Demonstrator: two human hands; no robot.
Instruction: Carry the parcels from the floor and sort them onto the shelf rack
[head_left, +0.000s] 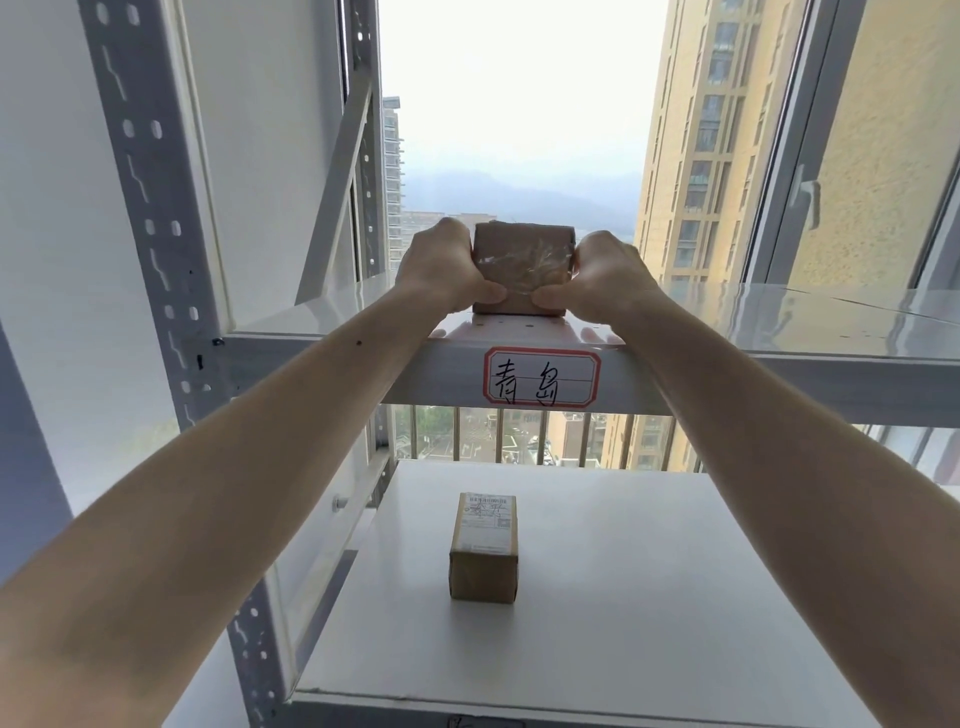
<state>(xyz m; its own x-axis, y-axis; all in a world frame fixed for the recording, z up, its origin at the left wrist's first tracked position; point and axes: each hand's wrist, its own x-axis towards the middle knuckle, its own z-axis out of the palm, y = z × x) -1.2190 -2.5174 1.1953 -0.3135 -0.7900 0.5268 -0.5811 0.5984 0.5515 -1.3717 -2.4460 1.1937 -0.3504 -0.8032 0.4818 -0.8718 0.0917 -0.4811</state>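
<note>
A small brown cardboard parcel (522, 262) wrapped in clear tape rests on the front edge of the upper white shelf (779, 322). My left hand (441, 267) grips its left side and my right hand (608, 275) grips its right side, thumbs pressed on the near face. A red-bordered handwritten label (542, 376) is stuck on that shelf's front lip, just below the parcel. On the lower shelf (649, 571) stands a second small brown parcel (484, 547) with a white shipping label on top.
The rack's grey perforated upright (150, 208) rises at the left, with a diagonal brace behind it. A window with a railing and tall buildings lies behind the rack. A window handle (808, 200) is at the right.
</note>
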